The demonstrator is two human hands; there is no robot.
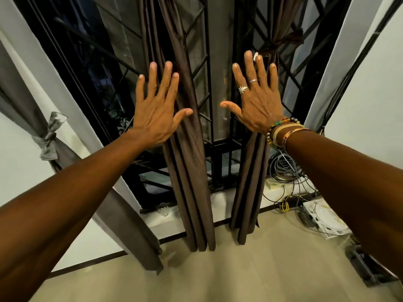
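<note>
grey curtain (122, 225) at 8 o'clock, tied back, not in hand. left hand (156, 112): flat, fingers spread, holding nothing, thumb over the left brown curtain (189, 171). right hand (257, 101): likewise spread and empty, before the right brown curtain (250, 182). both hang gathered at centre, apart. judged soft, light, slack; best gripped around the bunched folds at mid-height. cables (290, 177) at 4 o'clock
</note>
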